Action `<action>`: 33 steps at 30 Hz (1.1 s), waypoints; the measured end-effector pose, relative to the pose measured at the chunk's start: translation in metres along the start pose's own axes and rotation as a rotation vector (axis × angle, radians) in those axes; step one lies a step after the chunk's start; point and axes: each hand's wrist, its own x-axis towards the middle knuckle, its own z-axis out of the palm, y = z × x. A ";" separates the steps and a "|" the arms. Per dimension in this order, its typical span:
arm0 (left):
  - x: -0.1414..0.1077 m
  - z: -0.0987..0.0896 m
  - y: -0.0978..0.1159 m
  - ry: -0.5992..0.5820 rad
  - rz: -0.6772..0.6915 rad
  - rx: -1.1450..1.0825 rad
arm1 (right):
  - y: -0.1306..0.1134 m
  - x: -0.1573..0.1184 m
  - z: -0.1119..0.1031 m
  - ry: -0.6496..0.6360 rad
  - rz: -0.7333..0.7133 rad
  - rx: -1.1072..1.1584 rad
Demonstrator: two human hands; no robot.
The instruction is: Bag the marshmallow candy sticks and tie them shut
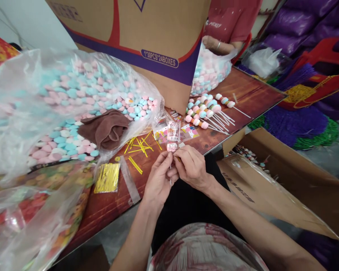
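Observation:
A candy skewer in a clear printed wrapper (173,136) stands upright at the table's front edge. My left hand (161,174) pinches it just below the candies, and its white stick shows under the fingers. My right hand (190,165) is closed at the wrapper's lower end, touching my left hand, with a bit of yellow tie between its fingertips. Loose yellow twist ties (141,146) lie scattered to the left, beside a packed bundle of them (107,178). Flat printed wrappers (189,131) lie behind the skewer. Several unwrapped candy skewers (206,111) are piled to the right.
A big clear bag of pastel candies (81,90) fills the left, with a brown cloth (106,130) on it. A large carton (158,34) stands behind. An open box (271,188) holding skewers is at lower right. Another person's arm (222,46) is beyond the carton.

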 end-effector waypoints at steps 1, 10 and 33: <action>0.001 0.002 -0.002 -0.014 0.004 0.028 | -0.004 0.000 -0.001 0.007 0.049 0.022; -0.011 0.010 0.008 -0.061 0.336 0.416 | -0.024 0.014 -0.033 0.014 0.413 0.427; 0.118 0.042 -0.004 0.188 0.841 1.440 | 0.084 -0.066 -0.114 0.785 1.052 0.920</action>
